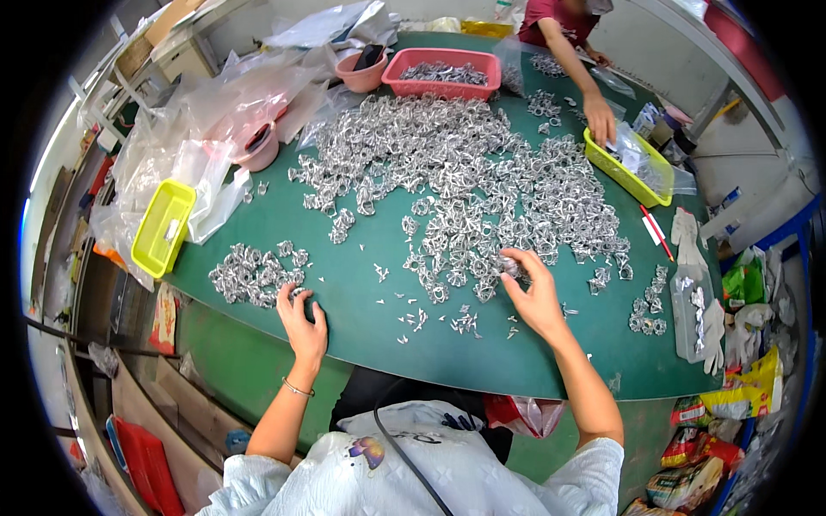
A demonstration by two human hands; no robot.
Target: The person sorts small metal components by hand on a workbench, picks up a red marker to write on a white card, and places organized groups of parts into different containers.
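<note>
A broad heap of small silver metal parts (430, 163), ring-like in shape, spreads over the green table (370, 331). My right hand (535, 297) is at the heap's near edge, thumb and index finger closed around one silver metal part (508, 266). On the left, my left hand (303, 327) rests its fingertips on the near right side of a smaller pile of the same parts (249, 273). Its thumb stands apart from the fingers, and I see nothing gripped in it. Tiny silver bits (465, 322) lie scattered between my hands.
A pink basin (443, 89) of parts stands at the back, and a yellow-green basket (163, 230) at the left edge. Far right, another person's hand (600, 120) reaches into a second yellow-green basket (632, 176). A clear tray (691, 327), gloves and a red pen (658, 232) lie right.
</note>
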